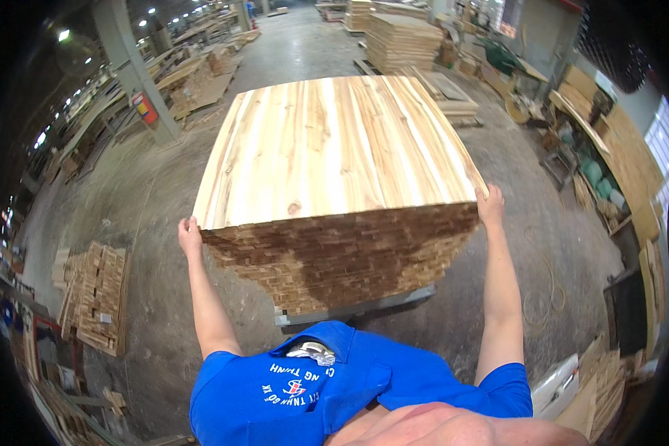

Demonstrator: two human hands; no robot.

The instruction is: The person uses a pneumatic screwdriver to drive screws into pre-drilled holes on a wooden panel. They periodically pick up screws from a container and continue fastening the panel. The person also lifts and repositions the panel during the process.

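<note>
Two hands are on the wood as I watch from far away. The left hand (190, 236) pinches the near left corner of the top board (334, 149), and the right hand (490, 206) pinches the near right corner. The board lies on a big wood stack (334, 256). I think it's best to keep both corners level and use the same push on each side. Both arms (502, 297) reach forward, wide apart and almost straight.

Left hand (190, 236), right hand (490, 206) on panel (342, 149)
</note>
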